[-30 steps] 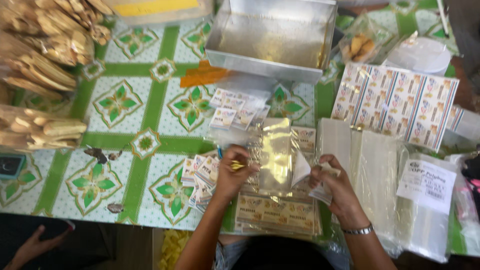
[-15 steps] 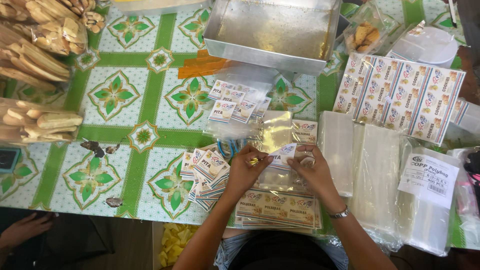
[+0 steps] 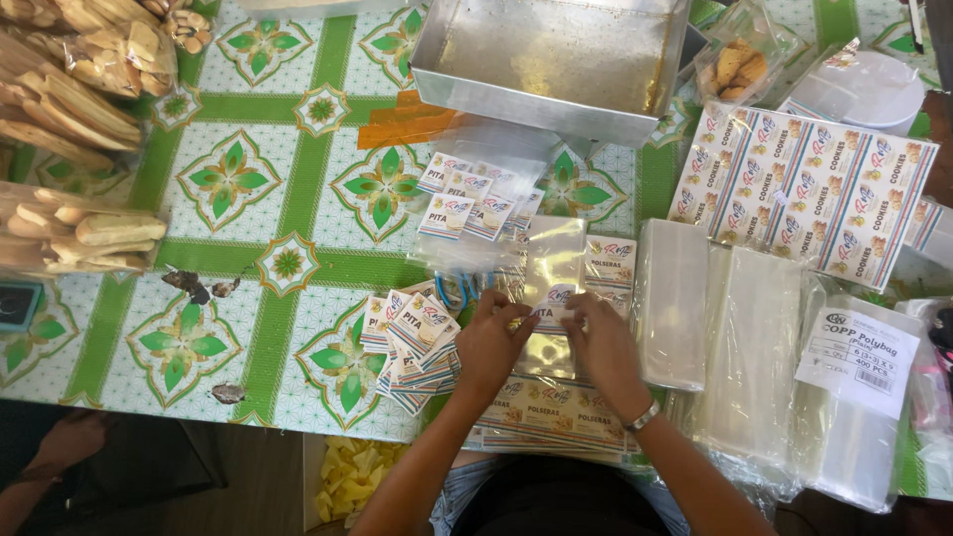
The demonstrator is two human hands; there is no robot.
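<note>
Left hand point(image 3: 493, 342) and right hand point(image 3: 602, 342) both pinching a small printed label point(image 3: 554, 306) on a clear plastic bag point(image 3: 553, 288), flat on the counter point(image 3: 288, 199) between them. Best to press flat and straight, thumbs smoothing outward. More labels point(image 3: 407, 333) just left of the left hand.

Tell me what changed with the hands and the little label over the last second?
Both hands came together: the left hand and right hand, apart a second ago, now meet on a small label over the clear bag. The metal tray, label piles and stacked bags stayed put.
</note>
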